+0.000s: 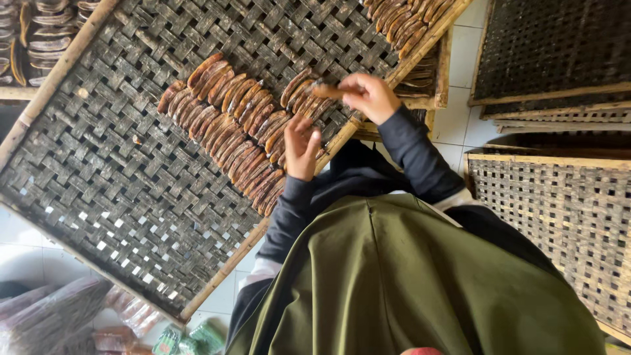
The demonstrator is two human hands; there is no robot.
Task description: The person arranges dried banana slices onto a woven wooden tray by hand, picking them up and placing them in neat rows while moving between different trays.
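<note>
Seen from above, the right hand [369,94] pinches one brown dried slice [327,91], its long axis pointing to nine o'clock. The left hand [301,146], fingers curled and empty, rests on the slice rows [230,125] lining the woven tray [131,184].

One head camera is looking steeply down — close over the woven tray [131,164]. Floor tiles [460,59] are showing beyond.
</note>
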